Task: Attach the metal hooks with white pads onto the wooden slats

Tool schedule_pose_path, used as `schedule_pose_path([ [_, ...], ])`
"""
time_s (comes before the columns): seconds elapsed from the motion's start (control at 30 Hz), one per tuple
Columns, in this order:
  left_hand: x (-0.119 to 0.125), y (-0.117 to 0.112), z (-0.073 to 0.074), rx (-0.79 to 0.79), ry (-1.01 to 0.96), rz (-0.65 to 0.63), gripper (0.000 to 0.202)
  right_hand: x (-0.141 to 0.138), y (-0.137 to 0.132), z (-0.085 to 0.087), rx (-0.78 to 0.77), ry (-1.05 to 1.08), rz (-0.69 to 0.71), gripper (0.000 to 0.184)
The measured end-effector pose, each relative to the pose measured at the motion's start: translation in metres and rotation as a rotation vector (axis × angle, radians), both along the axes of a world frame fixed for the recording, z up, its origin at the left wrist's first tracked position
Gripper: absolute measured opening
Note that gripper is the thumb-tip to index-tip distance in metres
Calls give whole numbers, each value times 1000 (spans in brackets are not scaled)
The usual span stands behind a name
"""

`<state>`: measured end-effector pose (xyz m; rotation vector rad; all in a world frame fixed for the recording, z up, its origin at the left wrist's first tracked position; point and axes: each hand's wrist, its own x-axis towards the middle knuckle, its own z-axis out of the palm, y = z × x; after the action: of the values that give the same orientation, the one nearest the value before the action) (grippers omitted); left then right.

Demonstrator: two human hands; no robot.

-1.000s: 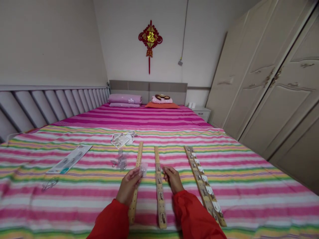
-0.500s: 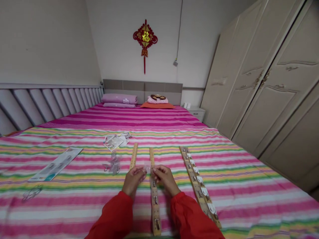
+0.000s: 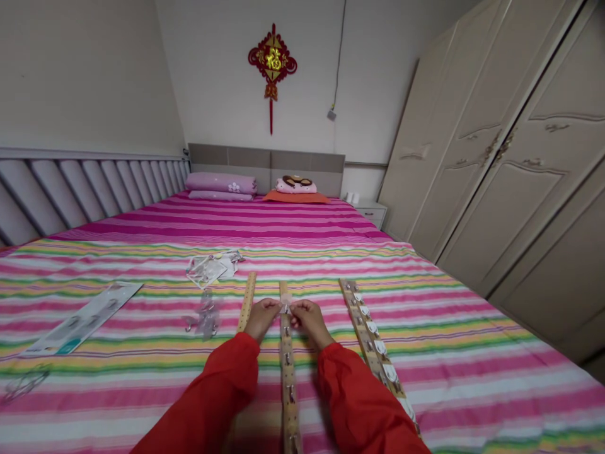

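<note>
Three long wooden strips lie side by side on a striped bedspread (image 3: 425, 328). My left hand (image 3: 261, 317) and my right hand (image 3: 306, 318) meet over the middle strip (image 3: 286, 359), fingers pinched together on a small clear adhesive hook (image 3: 285, 308) pressed against it. Small metal hooks show lower down on this strip. The left strip (image 3: 246, 302) is bare and partly under my left hand. The right strip (image 3: 367, 331) carries a row of several white-backed hooks. Both sleeves are red.
Loose clear hooks (image 3: 204, 318) and torn packaging (image 3: 210, 268) lie left of the strips, a long card pack (image 3: 80, 318) further left. Pillows (image 3: 222, 184) sit at the headboard. A wardrobe (image 3: 510, 164) stands on the right, a padded wall panel on the left.
My hands have come together from apart and moved forward up the middle strip, with the small clear hook now pinched between them. The camera has tilted and shifted a little.
</note>
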<state>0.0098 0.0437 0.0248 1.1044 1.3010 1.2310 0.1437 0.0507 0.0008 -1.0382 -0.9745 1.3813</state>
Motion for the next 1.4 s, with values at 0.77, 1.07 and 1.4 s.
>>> schedule_pose_path([
  [0.77, 2, 28, -42, -46, 253, 102, 14, -8, 15, -32, -23, -19, -122, 11],
  [1.07, 4, 31, -54, -21, 204, 107, 15, -8, 18, -39, -3, -48, -121, 14],
  [1.4, -2, 25, -59, 88, 202, 32, 35, -5, 16, -44, 188, -267, -56, 29],
])
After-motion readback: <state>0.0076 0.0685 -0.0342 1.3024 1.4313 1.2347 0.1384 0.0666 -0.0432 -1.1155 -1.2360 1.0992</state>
